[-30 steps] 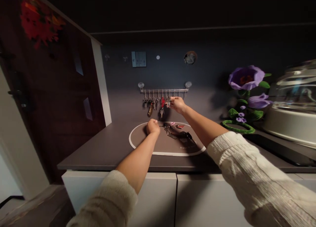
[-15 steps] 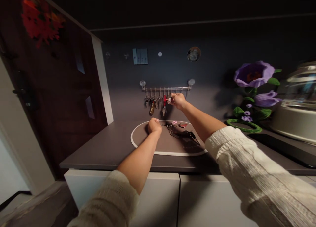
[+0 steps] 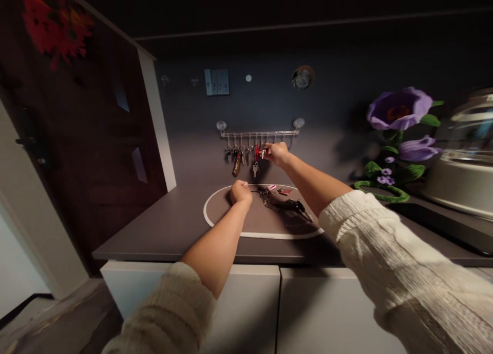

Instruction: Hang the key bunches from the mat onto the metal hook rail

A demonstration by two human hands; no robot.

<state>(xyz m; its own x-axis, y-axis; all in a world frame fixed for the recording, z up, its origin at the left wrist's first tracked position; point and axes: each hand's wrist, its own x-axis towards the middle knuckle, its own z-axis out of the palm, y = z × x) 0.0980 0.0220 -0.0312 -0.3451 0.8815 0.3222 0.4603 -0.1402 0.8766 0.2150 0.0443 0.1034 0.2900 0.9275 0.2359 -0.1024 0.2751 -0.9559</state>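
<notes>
Pinching silver metal keys [image 3: 264,152] at frame centre, my right hand [image 3: 276,153] should move gently under the clear straight rail [image 3: 262,134]; left hand [image 3: 241,192] clenched.

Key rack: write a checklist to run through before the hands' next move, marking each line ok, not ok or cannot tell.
1. Key rack mounted at both ends: ok, one round mount at each.
2. Right hand gripping the key bunch: ok.
3. Key bunch hanging securely: cannot tell, too small and partly covered.
4. Left hand apart from the hanging keys: ok, closed, lower, at the mat.
5. Mat free of loose keys: not ok, some lie there.
</notes>
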